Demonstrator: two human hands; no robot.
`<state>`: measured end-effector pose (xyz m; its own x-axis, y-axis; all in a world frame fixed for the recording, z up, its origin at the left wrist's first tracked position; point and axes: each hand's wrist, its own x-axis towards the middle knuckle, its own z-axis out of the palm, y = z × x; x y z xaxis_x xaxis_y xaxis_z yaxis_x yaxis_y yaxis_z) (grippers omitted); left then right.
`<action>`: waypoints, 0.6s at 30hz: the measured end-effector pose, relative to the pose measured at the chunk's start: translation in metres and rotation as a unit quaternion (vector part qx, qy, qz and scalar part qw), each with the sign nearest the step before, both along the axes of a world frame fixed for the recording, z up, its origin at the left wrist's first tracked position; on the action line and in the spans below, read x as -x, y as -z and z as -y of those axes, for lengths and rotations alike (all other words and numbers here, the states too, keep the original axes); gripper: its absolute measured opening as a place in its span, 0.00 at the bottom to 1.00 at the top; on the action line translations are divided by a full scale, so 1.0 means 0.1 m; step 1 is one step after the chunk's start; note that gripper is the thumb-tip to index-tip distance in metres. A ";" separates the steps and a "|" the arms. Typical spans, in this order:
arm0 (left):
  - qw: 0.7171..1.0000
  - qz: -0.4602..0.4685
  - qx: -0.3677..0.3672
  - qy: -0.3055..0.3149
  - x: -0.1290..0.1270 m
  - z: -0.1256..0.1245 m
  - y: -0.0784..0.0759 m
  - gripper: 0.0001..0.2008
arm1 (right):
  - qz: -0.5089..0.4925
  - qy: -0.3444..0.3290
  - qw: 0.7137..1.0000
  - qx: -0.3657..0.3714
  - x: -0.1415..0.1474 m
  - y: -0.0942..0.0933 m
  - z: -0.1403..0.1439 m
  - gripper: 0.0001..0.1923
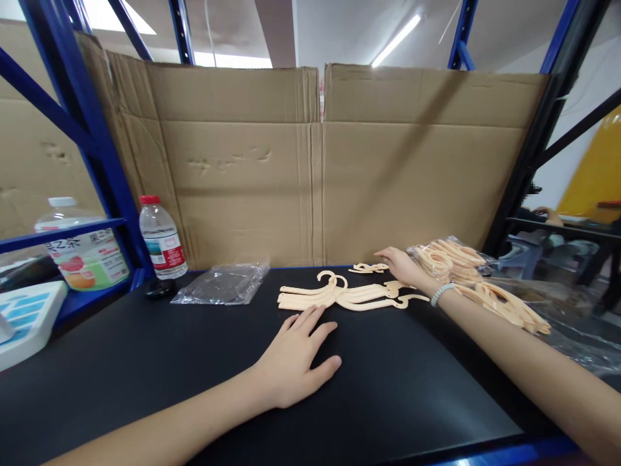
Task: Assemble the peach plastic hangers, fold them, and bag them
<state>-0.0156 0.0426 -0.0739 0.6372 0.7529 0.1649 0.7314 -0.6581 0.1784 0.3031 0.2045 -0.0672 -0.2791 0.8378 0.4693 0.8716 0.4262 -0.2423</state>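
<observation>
My left hand [303,356] rests with fingers spread on the black table, its fingertips at the near edge of a small pile of cream plastic hangers [310,298]. The hangers lie flat, their hooks toward the cardboard. Farther back, my right hand [400,266] reaches out beside a small cream hanger piece [363,267], fingers stretched forward. Whether it touches that piece is unclear. A bracelet circles the right wrist. To the right of that wrist are a bagged bundle of cream hangers [449,257] and a looser bunch of hangers [509,307].
A clear plastic bag [223,283] lies at the back left, beside a red-capped water bottle [162,239] and a dark round object [161,288]. Cardboard [242,168] walls the table's back. Blue posts [97,142] stand left. Clear plastic wrapping [572,323] spreads at right.
</observation>
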 end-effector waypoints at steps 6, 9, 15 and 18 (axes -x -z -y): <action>1.000 -0.001 0.011 0.002 -0.01 0.01 -0.04 0.26 | 0.059 -0.095 0.981 0.156 -0.02 -0.24 0.50 0.21; 1.000 -0.012 0.000 0.013 0.01 -0.02 -0.06 0.25 | 0.096 -0.141 0.963 0.207 0.04 -0.28 0.69 0.34; 0.999 -0.029 -0.010 0.035 0.05 -0.14 -0.08 0.25 | 0.139 -0.124 0.967 0.171 0.02 -0.18 0.61 0.25; 0.999 -0.019 -0.009 0.041 0.05 -0.17 -0.08 0.25 | 0.142 -0.116 0.972 0.149 -0.03 -0.13 0.52 0.22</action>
<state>-0.0203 0.0595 -0.0659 0.7019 0.6956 0.1531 0.6814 -0.7184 0.1398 0.3059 0.1529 -0.0543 -0.5593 0.8238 0.0924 0.8104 0.5668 -0.1484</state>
